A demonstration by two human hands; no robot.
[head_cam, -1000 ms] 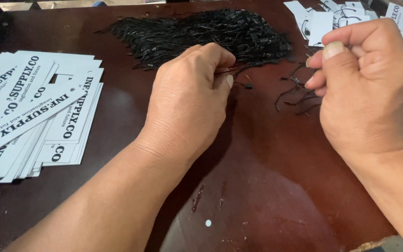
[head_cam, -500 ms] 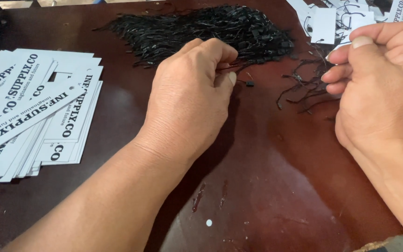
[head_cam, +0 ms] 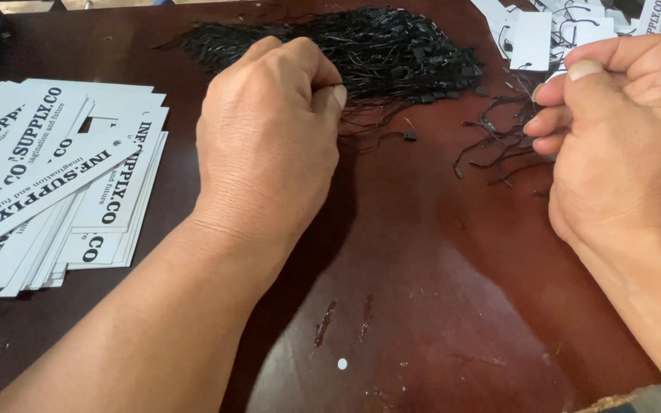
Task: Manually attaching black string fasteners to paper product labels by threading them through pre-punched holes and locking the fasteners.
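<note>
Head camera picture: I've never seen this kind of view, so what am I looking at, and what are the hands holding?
One camera, worn on a person's head, looks down at their own two bare hands over a dark red-brown table. The left hand is closed, pinching at the edge of a big pile of black strings. The right hand is also closed, beside a small loose bunch of strings; what it grips is hidden. White printed cards are stacked at left; more white tags lie top right.
</note>
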